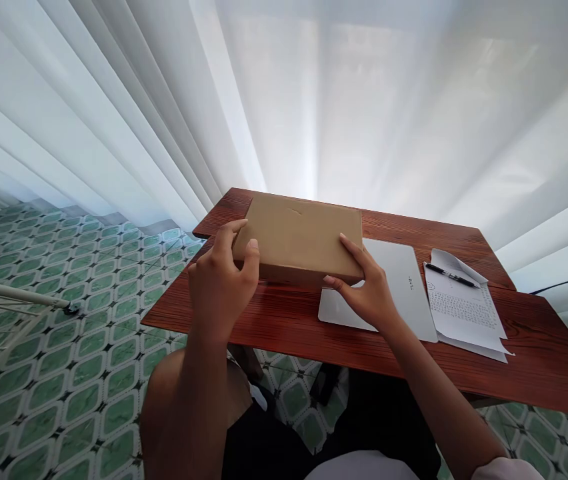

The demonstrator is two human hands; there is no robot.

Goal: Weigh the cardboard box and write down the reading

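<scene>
A closed brown cardboard box (pixel 297 233) is held between my two hands above the left part of the wooden table. My left hand (pixel 227 270) grips its left end, with the thumb at the near left corner and the fingers along the side. At the right end my right hand (pixel 367 283) has its fingers on the top and its thumb against the front face. The box's top bears a small crease near the far edge. Whether its underside touches the table is hidden.
On the reddish-brown table (pixel 274 313), a silver closed laptop (pixel 404 293) lies right of the box, partly behind my right hand. Printed papers (pixel 464 307) with a black pen (pixel 451 275) on them lie farther right. White curtains (pixel 364 100) hang behind. A pale metal rack (pixel 14 293) stands on the left floor.
</scene>
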